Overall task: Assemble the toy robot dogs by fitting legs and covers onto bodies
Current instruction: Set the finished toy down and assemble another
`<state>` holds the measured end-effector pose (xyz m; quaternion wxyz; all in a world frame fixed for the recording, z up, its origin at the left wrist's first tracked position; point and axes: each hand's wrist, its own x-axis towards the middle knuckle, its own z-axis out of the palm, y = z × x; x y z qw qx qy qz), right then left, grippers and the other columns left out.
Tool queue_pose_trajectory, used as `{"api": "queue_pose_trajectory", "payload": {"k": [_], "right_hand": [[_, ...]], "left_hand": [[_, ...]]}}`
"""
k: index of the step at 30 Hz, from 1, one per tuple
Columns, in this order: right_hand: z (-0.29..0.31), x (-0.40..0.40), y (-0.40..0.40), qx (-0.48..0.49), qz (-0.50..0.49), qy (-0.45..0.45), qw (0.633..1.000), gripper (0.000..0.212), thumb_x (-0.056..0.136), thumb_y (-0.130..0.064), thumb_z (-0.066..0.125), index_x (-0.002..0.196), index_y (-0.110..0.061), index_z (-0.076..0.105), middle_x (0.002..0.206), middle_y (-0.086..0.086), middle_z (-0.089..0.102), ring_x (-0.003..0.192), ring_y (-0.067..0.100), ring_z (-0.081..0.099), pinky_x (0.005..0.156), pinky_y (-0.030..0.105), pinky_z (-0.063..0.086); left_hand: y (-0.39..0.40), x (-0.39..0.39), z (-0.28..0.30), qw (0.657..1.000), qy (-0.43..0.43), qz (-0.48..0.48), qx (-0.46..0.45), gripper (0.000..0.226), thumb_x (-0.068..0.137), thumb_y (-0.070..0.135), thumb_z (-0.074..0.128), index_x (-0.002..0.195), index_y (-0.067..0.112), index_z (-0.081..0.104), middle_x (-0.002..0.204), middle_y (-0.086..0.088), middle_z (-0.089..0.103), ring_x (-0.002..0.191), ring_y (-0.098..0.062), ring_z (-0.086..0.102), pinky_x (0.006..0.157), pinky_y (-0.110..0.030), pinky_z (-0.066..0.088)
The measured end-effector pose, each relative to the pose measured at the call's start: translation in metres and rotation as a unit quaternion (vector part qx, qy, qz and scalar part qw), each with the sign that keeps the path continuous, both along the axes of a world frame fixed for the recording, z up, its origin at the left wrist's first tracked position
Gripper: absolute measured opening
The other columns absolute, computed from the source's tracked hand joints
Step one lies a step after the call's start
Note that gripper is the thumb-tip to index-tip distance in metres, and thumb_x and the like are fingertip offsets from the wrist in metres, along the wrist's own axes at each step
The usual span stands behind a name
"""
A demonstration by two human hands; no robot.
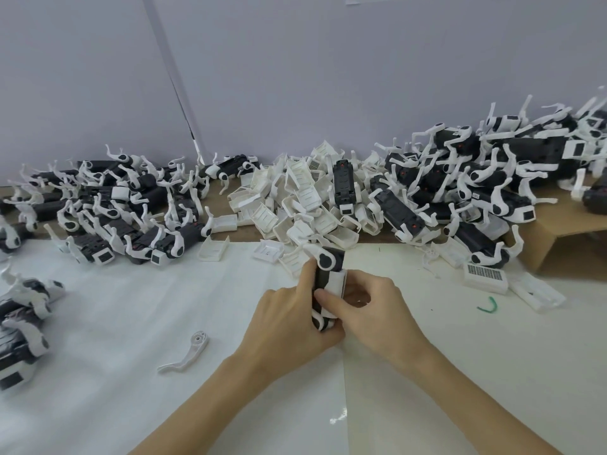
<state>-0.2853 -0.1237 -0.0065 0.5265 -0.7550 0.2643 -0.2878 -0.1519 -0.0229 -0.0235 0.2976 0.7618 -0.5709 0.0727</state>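
Pressing a white cover (pixel 335 288) onto the dog body (pixel 323 292), upright at table centre: left hand (pixel 289 323) wrapped round body, right hand (pixel 368 310) pinching cover. Best kept square, pushed evenly until seated; no forcing one edge.

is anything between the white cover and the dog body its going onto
Nothing visible is. The white cover already lies against the black body. The left hand grips the body and the right hand pinches the cover; the contact face itself is hidden.
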Motion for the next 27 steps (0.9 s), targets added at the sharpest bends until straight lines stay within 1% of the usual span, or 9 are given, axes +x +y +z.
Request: {"api": "queue_pose_trajectory", "payload": {"k": [4,9,11,13,15,18,22,24,27], "right_hand": [[0.003,-0.008,-0.009,-0.004,0.069,-0.007,0.998,0.019,0.093,-0.018,0.077,0.112,-0.021,0.076,0.102,-0.008,0.08,0.1,0.01,0.075,0.093,0.026,0.057],[-0.001,-0.006,-0.021,-0.054,-0.019,0.058,0.997,0.027,0.092,-0.047,0.073,0.108,-0.024,0.072,0.096,-0.009,0.075,0.093,0.008,0.071,0.084,0.024,0.054],[-0.004,-0.011,-0.03,-0.131,-0.105,0.13,0.977,0.036,0.098,-0.046,0.065,0.124,-0.021,0.063,0.107,-0.004,0.064,0.102,0.016,0.063,0.085,0.028,0.048],[-0.006,-0.017,-0.039,-0.215,-0.171,0.218,0.936,0.054,0.104,-0.034,0.058,0.151,-0.014,0.042,0.13,0.006,0.05,0.126,0.029,0.049,0.101,0.037,0.041],[-0.006,-0.019,-0.044,-0.272,-0.21,0.278,0.897,0.067,0.106,-0.026,0.054,0.163,-0.013,0.023,0.155,0.012,0.034,0.145,0.034,0.031,0.116,0.044,0.028],[-0.006,-0.012,-0.041,-0.326,-0.202,0.28,0.88,0.058,0.105,-0.02,0.054,0.159,-0.015,0.035,0.164,0.013,0.028,0.154,0.032,0.022,0.123,0.045,0.019],[-0.007,0.018,-0.031,-0.408,-0.123,0.259,0.867,0.044,0.1,-0.013,0.058,0.143,-0.021,0.057,0.158,0.012,0.041,0.15,0.032,0.034,0.12,0.042,0.027],[-0.005,0.041,-0.029,-0.363,-0.061,0.227,0.902,0.036,0.102,-0.026,0.06,0.138,-0.021,0.06,0.143,0.003,0.055,0.134,0.025,0.05,0.11,0.034,0.036],[-0.004,0.075,-0.028,-0.29,-0.067,0.266,0.917,0.058,0.095,-0.058,0.063,0.132,-0.014,0.057,0.135,0.004,0.056,0.128,0.027,0.05,0.105,0.036,0.04]], "left_hand": [[0.007,0.015,0.002,0.999,0.028,-0.026,-0.026,0.062,0.076,0.058,0.06,0.129,0.032,0.04,0.064,0.007,0.06,0.058,-0.019,0.056,0.057,-0.028,0.042],[0.004,0.018,0.002,0.995,0.077,0.016,-0.057,0.067,0.079,0.057,0.074,0.13,0.035,0.037,0.075,0.02,0.068,0.063,-0.011,0.062,0.059,-0.02,0.046],[0.005,0.022,0.005,0.986,0.143,0.032,-0.08,0.068,0.079,0.049,0.082,0.125,0.04,0.033,0.087,0.027,0.071,0.067,-0.007,0.065,0.059,-0.016,0.046],[0.005,0.03,0.009,0.968,0.219,0.053,-0.114,0.062,0.079,0.039,0.088,0.116,0.043,0.038,0.098,0.037,0.067,0.076,-0.001,0.067,0.065,-0.012,0.048],[0.005,0.04,0.014,0.936,0.31,0.078,-0.146,0.053,0.08,0.037,0.09,0.116,0.044,0.052,0.105,0.035,0.066,0.089,0.0,0.067,0.07,-0.011,0.048],[0.008,0.056,0.025,0.856,0.477,0.075,-0.186,0.044,0.084,0.033,0.085,0.126,0.032,0.074,0.12,0.012,0.074,0.107,-0.012,0.068,0.087,-0.023,0.051],[0.014,0.063,0.032,0.762,0.602,0.053,-0.232,0.013,0.095,0.025,0.074,0.093,0.022,0.087,0.085,0.004,0.078,0.074,-0.006,0.069,0.09,-0.042,0.062],[0.014,0.064,0.035,0.721,0.646,0.065,-0.243,0.02,0.096,0.025,0.071,0.084,0.025,0.086,0.07,0.004,0.069,0.064,-0.009,0.063,0.082,-0.04,0.063],[0.016,0.065,0.038,0.7,0.672,0.059,-0.235,0.025,0.1,0.023,0.064,0.084,0.018,0.082,0.091,-0.012,0.076,0.077,-0.025,0.072,0.084,-0.042,0.06]]}}
